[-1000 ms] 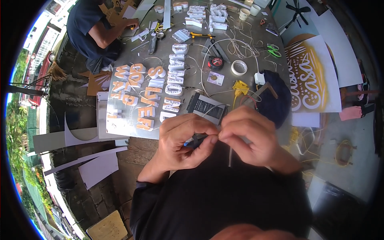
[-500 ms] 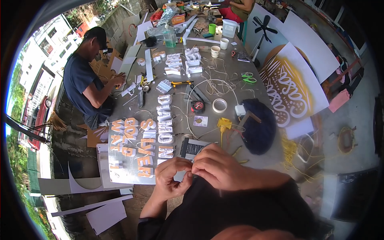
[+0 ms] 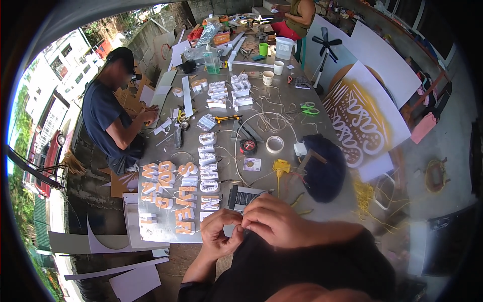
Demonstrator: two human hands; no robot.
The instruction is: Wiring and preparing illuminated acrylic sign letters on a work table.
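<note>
Near the front edge of the table, my left hand (image 3: 220, 234) and my right hand (image 3: 271, 221) meet fingertip to fingertip. Both are closed in a pinch, and what lies between the fingers is too small to make out. A flat grey-and-black box (image 3: 242, 197) lies just beyond the hands, partly covered by them. To the left stand several white block letters (image 3: 209, 171) in a column, with brownish-faced letters (image 3: 187, 199) beside them. Thin wires run among the letters.
Beyond my hands lie a tape measure (image 3: 248, 146), a masking tape roll (image 3: 274, 144), a yellow glue gun (image 3: 283, 166), dark cloth (image 3: 324, 176) and green-handled scissors (image 3: 309, 108). A co-worker (image 3: 113, 110) works at the left edge; another person (image 3: 298, 20) sits at the far end.
The view has tilted slightly, so the table and its things sit a little lower in the picture. My hands stay pinched together in nearly the same place.
</note>
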